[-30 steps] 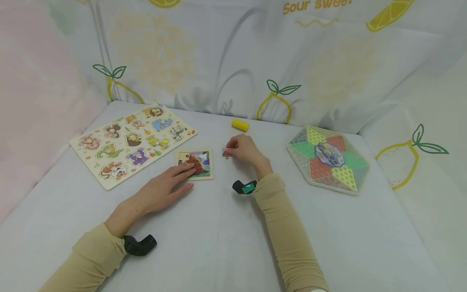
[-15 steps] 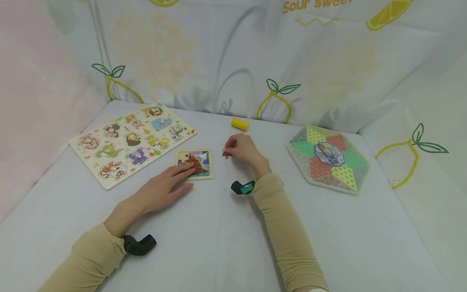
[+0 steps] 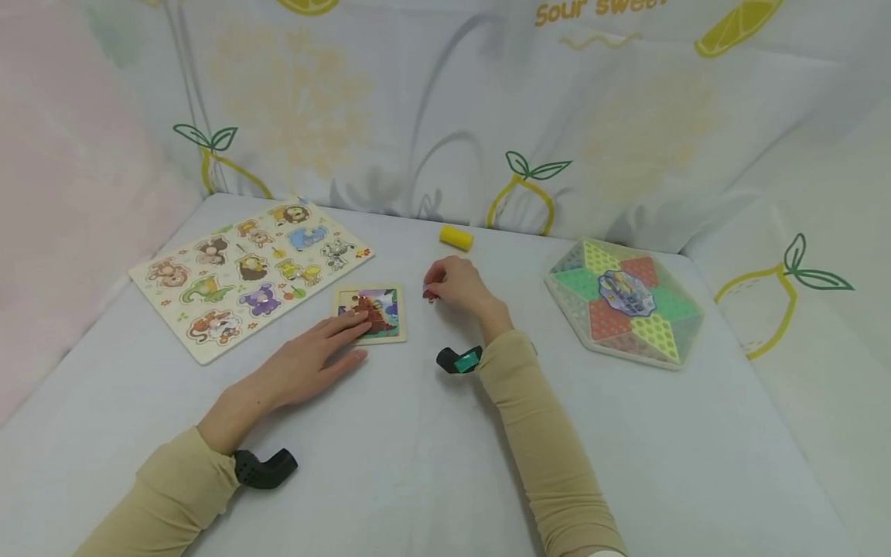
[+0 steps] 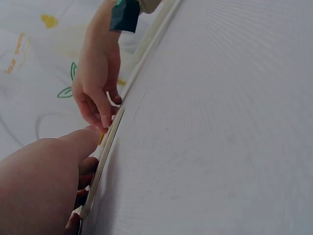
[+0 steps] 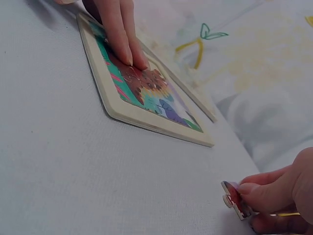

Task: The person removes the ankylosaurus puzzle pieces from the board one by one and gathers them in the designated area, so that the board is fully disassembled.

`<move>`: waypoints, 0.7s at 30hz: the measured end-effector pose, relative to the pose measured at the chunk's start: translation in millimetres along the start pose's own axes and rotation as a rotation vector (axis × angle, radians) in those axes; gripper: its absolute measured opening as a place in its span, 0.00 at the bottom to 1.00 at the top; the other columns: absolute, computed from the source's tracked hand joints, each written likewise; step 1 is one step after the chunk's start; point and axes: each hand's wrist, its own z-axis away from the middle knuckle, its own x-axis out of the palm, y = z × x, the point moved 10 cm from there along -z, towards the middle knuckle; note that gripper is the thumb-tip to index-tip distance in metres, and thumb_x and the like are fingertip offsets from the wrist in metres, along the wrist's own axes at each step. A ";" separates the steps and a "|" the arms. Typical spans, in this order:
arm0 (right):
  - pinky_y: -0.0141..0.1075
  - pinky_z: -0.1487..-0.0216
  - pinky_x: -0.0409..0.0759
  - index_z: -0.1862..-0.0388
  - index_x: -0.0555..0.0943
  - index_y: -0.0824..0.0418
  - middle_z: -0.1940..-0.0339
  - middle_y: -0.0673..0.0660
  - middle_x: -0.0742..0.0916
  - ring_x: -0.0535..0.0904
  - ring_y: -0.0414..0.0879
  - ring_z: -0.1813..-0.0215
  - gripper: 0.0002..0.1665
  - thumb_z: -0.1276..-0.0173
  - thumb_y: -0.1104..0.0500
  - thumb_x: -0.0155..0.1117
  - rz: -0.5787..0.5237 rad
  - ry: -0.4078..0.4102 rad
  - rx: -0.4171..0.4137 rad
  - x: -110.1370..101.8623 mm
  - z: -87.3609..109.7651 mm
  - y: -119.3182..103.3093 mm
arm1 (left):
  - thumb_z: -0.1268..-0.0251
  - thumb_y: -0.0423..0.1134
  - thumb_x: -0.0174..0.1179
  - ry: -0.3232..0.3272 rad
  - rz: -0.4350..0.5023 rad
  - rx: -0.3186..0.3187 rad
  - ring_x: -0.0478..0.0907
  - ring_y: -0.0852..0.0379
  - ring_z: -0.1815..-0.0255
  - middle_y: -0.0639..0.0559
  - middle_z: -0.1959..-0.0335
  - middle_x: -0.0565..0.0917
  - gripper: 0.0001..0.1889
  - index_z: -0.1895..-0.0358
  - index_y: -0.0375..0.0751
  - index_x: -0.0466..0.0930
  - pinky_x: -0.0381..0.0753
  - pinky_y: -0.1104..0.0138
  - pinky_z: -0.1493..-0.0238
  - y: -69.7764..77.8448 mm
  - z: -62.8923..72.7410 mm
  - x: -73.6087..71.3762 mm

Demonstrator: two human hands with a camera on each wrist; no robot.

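A small square jigsaw puzzle (image 3: pixel 390 303) in a pale wooden frame lies on the white table, showing a reddish-brown dinosaur. My left hand (image 3: pixel 299 367) rests on it with fingers extended, fingertips on the picture and covering its lower left part. Just right of the frame, my right hand (image 3: pixel 462 286) pinches a puzzle piece (image 5: pixel 234 198) between thumb and fingers. In the right wrist view, the piece has a rounded tab and a red and purple face and is tilted on edge, close over the cloth. The left wrist view shows both hands near the frame's edge.
A large animal peg puzzle (image 3: pixel 202 346) lies at the left. Behind my right hand is a yellow cylinder (image 3: pixel 455 237). On the right sits a hexagonal Chinese checkers board (image 3: pixel 626 302). A lemon-print curtain (image 3: pixel 390 100) hangs along the table's back edge.
The puzzle piece has turned slightly in my right fingers, so less of its purple part shows in the head view. My left hand has stayed on the jigsaw puzzle.
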 end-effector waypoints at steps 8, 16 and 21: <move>0.38 0.50 0.79 0.44 0.81 0.61 0.51 0.58 0.83 0.81 0.50 0.55 0.14 0.27 0.60 0.61 0.004 0.154 -0.061 -7.5 -3.8 -12.7 | 0.22 0.57 0.48 -0.009 0.003 -0.018 0.55 0.39 0.21 0.48 0.21 0.61 0.30 0.24 0.49 0.64 0.61 0.41 0.26 -2.3 -0.6 0.6; 0.40 0.44 0.80 0.40 0.80 0.61 0.46 0.59 0.82 0.80 0.52 0.49 0.18 0.27 0.63 0.62 -0.015 0.200 -0.130 -4.8 -2.5 -33.0 | 0.22 0.59 0.47 -0.015 0.011 -0.045 0.56 0.39 0.22 0.47 0.23 0.64 0.30 0.24 0.50 0.66 0.62 0.41 0.27 -4.5 0.5 0.4; 0.39 0.45 0.80 0.38 0.78 0.63 0.47 0.60 0.83 0.81 0.52 0.49 0.20 0.28 0.63 0.62 -0.039 0.178 -0.168 0.7 -1.9 -40.3 | 0.22 0.59 0.47 -0.016 0.010 -0.047 0.56 0.39 0.22 0.47 0.23 0.64 0.30 0.25 0.50 0.66 0.62 0.41 0.27 -4.7 0.3 1.2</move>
